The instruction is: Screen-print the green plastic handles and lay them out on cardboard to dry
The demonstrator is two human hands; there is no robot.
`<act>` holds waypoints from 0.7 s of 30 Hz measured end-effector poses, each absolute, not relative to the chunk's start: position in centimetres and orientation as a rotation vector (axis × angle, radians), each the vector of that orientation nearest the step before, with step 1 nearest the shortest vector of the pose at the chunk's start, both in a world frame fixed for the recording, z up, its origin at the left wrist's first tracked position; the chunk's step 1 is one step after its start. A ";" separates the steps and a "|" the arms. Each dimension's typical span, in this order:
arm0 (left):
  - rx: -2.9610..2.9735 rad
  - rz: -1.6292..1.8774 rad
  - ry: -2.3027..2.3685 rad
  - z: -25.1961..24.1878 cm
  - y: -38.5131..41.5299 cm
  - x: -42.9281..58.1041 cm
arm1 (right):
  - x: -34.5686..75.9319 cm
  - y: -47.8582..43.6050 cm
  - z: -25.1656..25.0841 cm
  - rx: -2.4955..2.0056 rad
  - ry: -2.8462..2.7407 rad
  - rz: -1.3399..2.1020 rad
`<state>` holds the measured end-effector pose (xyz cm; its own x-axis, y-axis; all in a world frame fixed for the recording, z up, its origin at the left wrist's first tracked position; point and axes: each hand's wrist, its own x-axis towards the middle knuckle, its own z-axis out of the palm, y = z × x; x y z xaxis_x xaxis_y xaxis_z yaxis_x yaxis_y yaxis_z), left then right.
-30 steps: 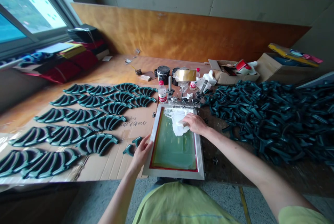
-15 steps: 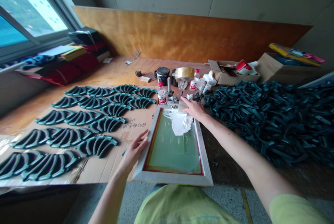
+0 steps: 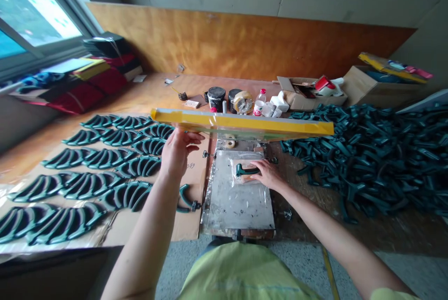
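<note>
Frame now lifted, right hand at green handle

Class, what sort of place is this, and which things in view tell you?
Probably a small screen-printing workshop: a yellow-edged screen frame raised above a grey plate, rows of dark green parts on cardboard, and a heap of similar parts.

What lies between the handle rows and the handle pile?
The head view shows cardboard, a metal plate, a handle in the right hand, and the raised frame.
</note>
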<state>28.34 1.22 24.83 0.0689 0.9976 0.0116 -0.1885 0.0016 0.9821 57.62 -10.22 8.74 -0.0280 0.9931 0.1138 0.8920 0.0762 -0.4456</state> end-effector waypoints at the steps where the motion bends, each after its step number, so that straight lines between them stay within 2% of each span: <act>1: 1.081 1.235 1.024 23.9 0.4 28.4 | 57.0 -10.4 8.6 -1.852 -2.015 0.333; 3: 1.051 1.028 1.050 21.1 -2.3 28.8 | 55.6 -10.6 9.2 -1.873 -2.023 0.286; 6: 0.925 0.472 1.071 16.4 -7.8 30.2 | 52.4 -11.9 10.8 -1.787 -2.017 0.183; 10: 0.560 0.464 1.082 12.0 -12.7 30.6 | 48.9 -14.1 10.7 -1.329 -2.303 0.135; 12: 0.485 0.538 1.178 10.3 -13.0 28.5 | 50.8 -14.5 9.7 -1.323 -2.333 0.166; 14: 0.460 0.606 1.342 8.3 -12.4 24.6 | 55.8 -14.6 8.8 -1.682 -2.214 0.181; 17: 0.429 0.674 1.687 4.6 -11.2 17.4 | 65.3 -14.8 7.7 -2.509 -2.004 0.216; 21: 0.400 0.555 1.952 0.8 -10.9 11.7 | 73.0 -16.2 6.6 -2.750 -1.879 0.226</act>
